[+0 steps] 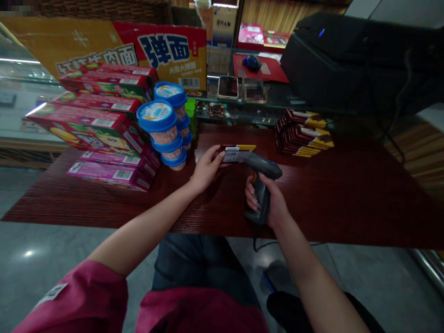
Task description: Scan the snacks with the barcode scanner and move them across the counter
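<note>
My left hand (207,169) pinches the left end of a flat chocolate bar (237,153) in a dark red and yellow wrapper, its barcode label facing up toward me. In my right hand (272,199) is a grey barcode scanner (262,185), fingers wrapped round its handle. The scanner's head points left at the bar, close to its right end. From the bottom of the handle a black cable hangs over the table's front edge. Stacked to the right are several similar wrapped bars (301,134).
On the left of the brown table (347,194) stand red boxes (90,122), purple boxes (114,171) and blue-lidded tubs (157,118). Behind them is a large carton (166,55). A phone (228,88) and a mouse (251,62) lie on the glass counter, beside a black machine (360,64).
</note>
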A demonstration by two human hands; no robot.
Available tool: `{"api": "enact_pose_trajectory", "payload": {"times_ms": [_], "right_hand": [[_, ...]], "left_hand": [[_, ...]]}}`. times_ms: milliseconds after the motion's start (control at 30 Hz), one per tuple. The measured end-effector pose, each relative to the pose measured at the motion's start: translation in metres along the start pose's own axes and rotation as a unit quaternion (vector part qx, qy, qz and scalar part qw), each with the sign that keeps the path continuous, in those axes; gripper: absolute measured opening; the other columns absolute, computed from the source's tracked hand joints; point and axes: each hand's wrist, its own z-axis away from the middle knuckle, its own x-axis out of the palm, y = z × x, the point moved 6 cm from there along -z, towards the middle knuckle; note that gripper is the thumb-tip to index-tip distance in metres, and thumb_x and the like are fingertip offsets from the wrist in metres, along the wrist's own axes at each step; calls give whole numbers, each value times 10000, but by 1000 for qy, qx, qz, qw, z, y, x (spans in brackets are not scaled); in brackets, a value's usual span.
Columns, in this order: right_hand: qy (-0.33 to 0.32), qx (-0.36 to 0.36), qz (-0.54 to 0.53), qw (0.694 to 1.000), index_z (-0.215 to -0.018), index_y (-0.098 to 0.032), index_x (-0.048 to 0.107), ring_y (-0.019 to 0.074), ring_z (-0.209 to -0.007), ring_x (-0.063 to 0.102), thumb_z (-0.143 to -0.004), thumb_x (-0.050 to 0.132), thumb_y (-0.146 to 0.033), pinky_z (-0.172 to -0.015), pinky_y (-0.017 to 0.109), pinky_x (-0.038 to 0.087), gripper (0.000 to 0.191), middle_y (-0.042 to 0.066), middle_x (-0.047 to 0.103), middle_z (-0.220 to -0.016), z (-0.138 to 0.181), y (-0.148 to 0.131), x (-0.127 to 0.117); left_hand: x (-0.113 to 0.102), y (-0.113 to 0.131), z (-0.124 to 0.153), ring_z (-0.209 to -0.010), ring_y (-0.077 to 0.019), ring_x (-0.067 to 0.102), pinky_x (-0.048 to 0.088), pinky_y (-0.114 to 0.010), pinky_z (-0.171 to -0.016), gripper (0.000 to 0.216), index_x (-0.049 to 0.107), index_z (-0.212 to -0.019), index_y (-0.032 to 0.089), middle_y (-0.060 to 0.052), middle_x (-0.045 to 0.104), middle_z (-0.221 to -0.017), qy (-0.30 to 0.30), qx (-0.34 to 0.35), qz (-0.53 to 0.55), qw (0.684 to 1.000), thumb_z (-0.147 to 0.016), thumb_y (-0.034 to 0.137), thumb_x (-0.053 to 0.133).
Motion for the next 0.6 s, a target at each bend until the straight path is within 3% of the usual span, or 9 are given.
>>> {"api": "enact_pose_trajectory", "payload": {"times_ms": [300,400,533,600], "right_hand": [[-56,35,2,998,-888,-161,682,60,-433,399,-826,804,-453,-335,156,352,323,-50,544,-648,-18,-5,-3],[-84,47,19,995,-910,-165,669,68,-442,408,-855,778,-464,-342,159,349,323,-45,542,-655,-32,-9,-5],[-124,71,3,990,-912,-171,619,65,-449,388,-877,755,-453,-352,150,345,315,-38,535,-661,-58,-23,-11],[-131,79,-23,988,-923,-178,584,64,-450,374,-903,725,-426,-352,143,340,286,-35,527,-665,-71,-32,-17]], "left_hand": [[-21,2,-14,-1084,-221,734,699,-340,-816,219,645,-1186,187,-79,715,-1187,54,20,-23,998,-987,278,632],[-25,7,-19,-1131,-222,724,684,-359,-863,225,628,-1216,188,-93,708,-1255,71,65,-86,992,-1005,246,573],[-24,29,-22,-1201,-222,712,589,-419,-1091,297,672,-1168,191,-78,759,-1212,67,191,-300,932,-932,65,544],[-19,35,-20,-1296,-238,688,520,-457,-1184,400,690,-1142,190,-93,770,-1252,49,206,-412,886,-873,-31,493]]}}
